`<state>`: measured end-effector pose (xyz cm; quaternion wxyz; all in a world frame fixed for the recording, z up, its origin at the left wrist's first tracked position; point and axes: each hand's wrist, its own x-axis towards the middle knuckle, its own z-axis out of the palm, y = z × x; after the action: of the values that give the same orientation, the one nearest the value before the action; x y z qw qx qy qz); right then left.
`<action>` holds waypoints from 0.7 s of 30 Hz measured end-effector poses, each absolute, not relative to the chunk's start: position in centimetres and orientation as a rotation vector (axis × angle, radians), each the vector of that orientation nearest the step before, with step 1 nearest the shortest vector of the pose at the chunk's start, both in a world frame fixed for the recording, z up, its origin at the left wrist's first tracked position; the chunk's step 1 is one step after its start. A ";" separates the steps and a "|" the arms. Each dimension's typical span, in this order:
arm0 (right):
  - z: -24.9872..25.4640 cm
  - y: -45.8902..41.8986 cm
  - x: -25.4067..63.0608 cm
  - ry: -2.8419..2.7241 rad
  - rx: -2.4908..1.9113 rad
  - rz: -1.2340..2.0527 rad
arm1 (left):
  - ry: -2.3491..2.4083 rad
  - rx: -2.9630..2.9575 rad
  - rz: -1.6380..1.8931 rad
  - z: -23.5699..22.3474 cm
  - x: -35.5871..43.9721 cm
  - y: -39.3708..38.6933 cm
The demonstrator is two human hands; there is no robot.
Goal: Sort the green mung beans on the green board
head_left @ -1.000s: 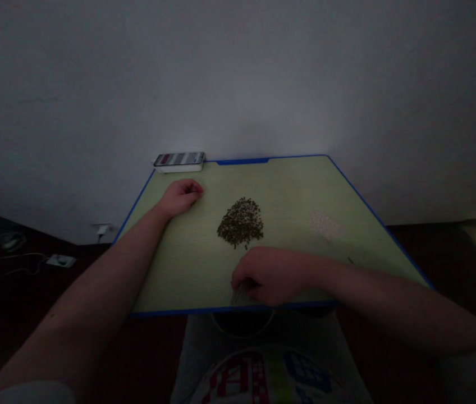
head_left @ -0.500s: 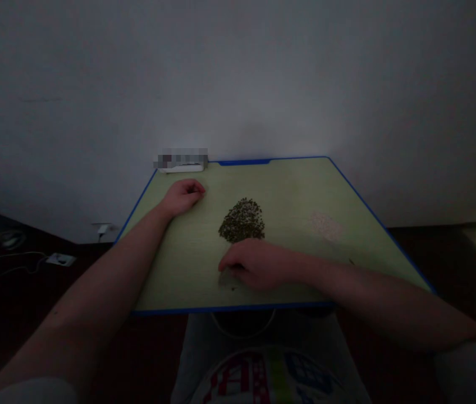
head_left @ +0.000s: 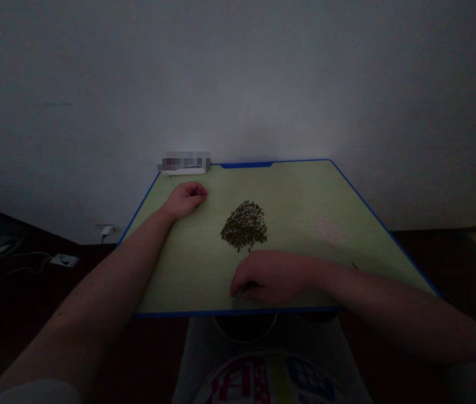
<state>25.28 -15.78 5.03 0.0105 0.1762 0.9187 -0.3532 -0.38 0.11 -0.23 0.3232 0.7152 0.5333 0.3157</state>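
A pile of small dark grains mixed with pale ones (head_left: 244, 226) lies in the middle of the light table (head_left: 187, 275). My left hand (head_left: 185, 200) rests on the table to the left of the pile, its fingers curled in, and nothing shows in them. Between the pile and the table's front edge is my right hand (head_left: 271, 278), palm down, with thumb and fingers bent together near the tabletop. What its fingertips hold, if anything, is hidden. To the right, a thin patch of pale grains (head_left: 328, 229) is spread out.
A white object (head_left: 185, 169), partly blurred out, stands at the back left corner against the wall. A small dark sliver (head_left: 355, 265) lies beside my right forearm. Below the front edge, a round container (head_left: 245, 328) is between my legs. A power strip (head_left: 64, 260) lies at lower left.
My right hand has moved toward the front edge, away from the pile. The small dark bit that lay beside it is no longer visible. My left hand has stayed in place.
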 end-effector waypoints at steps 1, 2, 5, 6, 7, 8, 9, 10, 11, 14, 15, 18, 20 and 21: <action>5.4 -15.5 25.8 2.874 0.550 -1.111 | 1.398 1.882 0.830 -0.2 -0.4 0.1; 5.8 -15.1 26.3 2.888 0.571 -1.112 | 1.393 1.884 0.831 -0.2 -0.4 0.1; 7.1 -13.5 28.4 3.006 0.918 -1.046 | 1.382 1.881 0.835 -0.2 -0.4 0.0; 7.4 -13.0 29.0 3.027 1.034 -0.982 | 1.383 1.882 0.836 -0.3 -0.4 0.1; 7.6 -12.5 29.5 3.018 1.122 -0.938 | 1.384 1.885 0.836 -0.3 -0.5 0.1; 7.6 -12.0 29.9 2.985 1.153 -0.906 | 1.387 1.889 0.837 -0.4 -0.5 0.1; 7.5 -11.7 30.1 2.956 1.165 -0.869 | 1.389 1.894 0.842 -0.4 -0.5 0.2; 7.3 -11.4 30.3 2.923 1.162 -0.844 | 1.391 1.901 0.845 -0.5 -0.6 0.2; 7.1 -11.3 30.3 2.895 1.151 -0.824 | 1.393 1.906 0.845 -0.5 -0.6 0.3; 6.4 -11.2 30.1 2.838 1.163 -0.781 | 1.397 1.911 0.844 -0.5 -0.6 0.3; 6.3 -11.2 30.0 2.825 1.180 -0.765 | 1.399 1.905 0.839 -0.4 -0.6 0.2; 6.1 -11.1 29.8 2.811 1.227 -0.718 | 1.394 1.871 0.830 -0.2 -0.4 0.0; 5.9 -11.1 29.6 2.820 1.235 -0.705 | 1.390 1.845 0.834 -0.2 -0.3 0.0; 5.8 -11.0 29.5 2.828 1.238 -0.703 | 1.388 1.839 0.838 -0.2 -0.3 0.0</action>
<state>29.54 -11.02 5.79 -0.0123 0.3909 0.8932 -0.2219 -0.30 -0.04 -0.16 0.3383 0.7059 0.5328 0.3217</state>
